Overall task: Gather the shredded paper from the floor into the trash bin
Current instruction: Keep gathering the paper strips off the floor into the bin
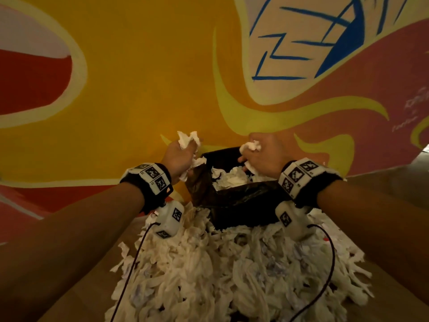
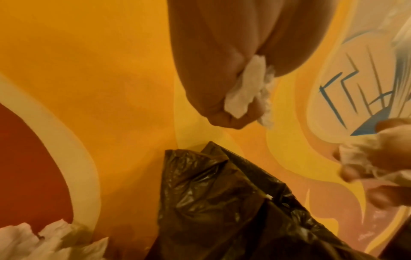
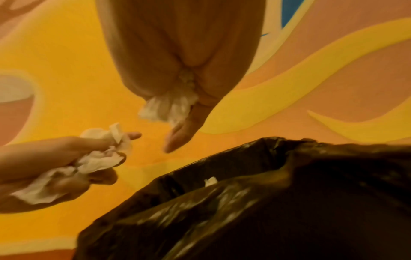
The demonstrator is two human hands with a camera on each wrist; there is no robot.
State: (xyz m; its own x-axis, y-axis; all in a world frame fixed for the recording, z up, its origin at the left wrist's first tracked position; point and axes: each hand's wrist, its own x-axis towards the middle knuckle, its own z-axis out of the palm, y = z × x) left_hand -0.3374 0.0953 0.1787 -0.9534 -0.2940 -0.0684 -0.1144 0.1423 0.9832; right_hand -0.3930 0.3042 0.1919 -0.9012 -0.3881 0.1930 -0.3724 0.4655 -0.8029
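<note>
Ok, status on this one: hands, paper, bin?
Left hand, right hand each grip shredded paper over the trash bin. Big pile still on floor. Nothing blocking.

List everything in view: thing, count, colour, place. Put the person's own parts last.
Trash bin: one, lined with a black bag, on the floor against the wall, some white paper inside.
Paper pile: one large heap, white, on the floor in front of the bin.
Wall: one, painted yellow, red, pink and blue, behind the bin.
Wrist bands: two, black with white marker tags, one on each wrist.
Cables: two, dark, hanging from the wrist units.
Left hand: grips a white paper wad, beside the bin's left edge.
Right hand: grips a white paper wad, over the bin.
</note>
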